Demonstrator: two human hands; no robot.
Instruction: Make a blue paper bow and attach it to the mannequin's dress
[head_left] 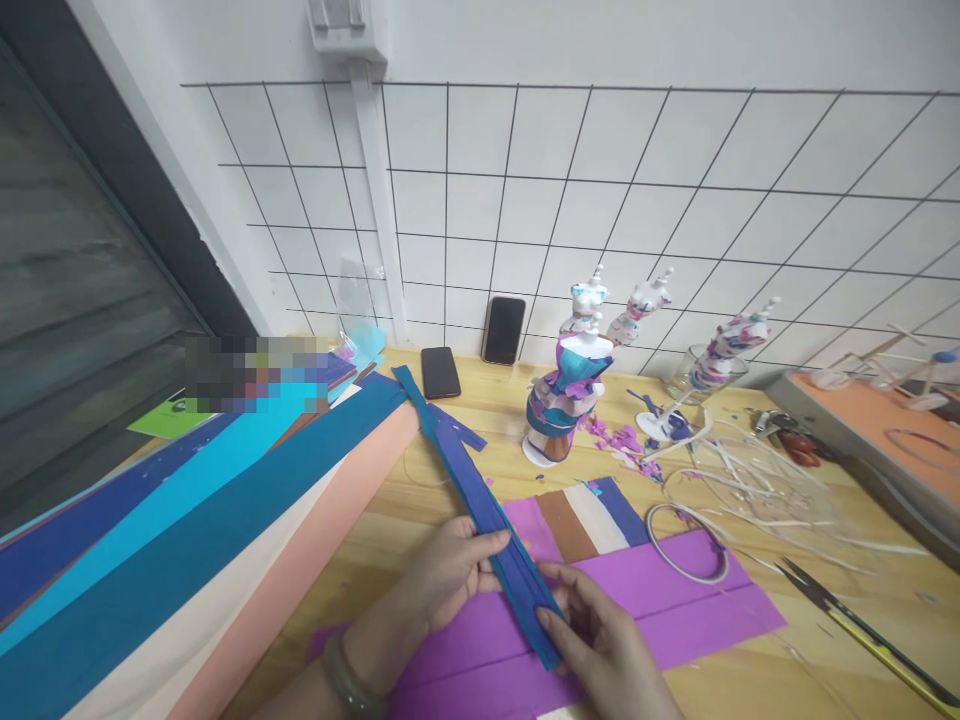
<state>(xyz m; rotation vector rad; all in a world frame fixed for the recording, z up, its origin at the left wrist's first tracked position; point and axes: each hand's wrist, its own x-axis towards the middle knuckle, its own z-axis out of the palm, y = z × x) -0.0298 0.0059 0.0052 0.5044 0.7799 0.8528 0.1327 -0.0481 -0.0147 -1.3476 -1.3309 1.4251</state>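
Long blue strip, pinched in two places

Head view, the only one. My left hand [456, 572] pinches the teal-edged blue strip [478, 490] partway along, thumb on top, fingers curled under. My right hand [592, 630] pinches it close to its near end, thumb laid on the face, forefinger by the far edge. Strip runs slantwise away from me over the purple sheet [667, 600], its far end pointing towards the flat-lying phone [440, 373]. Cannot tell whether that far end touches the wood or hangs just above.

On handling: I take the work to be lining up and flattening the layers. Best kept light, I think: thin stuff by the look of it, likely to crease or tear under a hard tug. Left pinch as anchor, right thumb to press outward along the face, so that the teal margin stays even on both sides. A twist between the two pinches would probably skew the edge. Worth keeping the near end square, and the strip away from the scissors [831, 602] lying off to my right.

Writing: none legible. Green packet [161, 425] at left bears a small dark mark, too small to make out; the patch beside it is blurred over. Flat phone and upright phone [504, 330] both show dark faces, no brand readable. No lettering on the strip or purple sheet.
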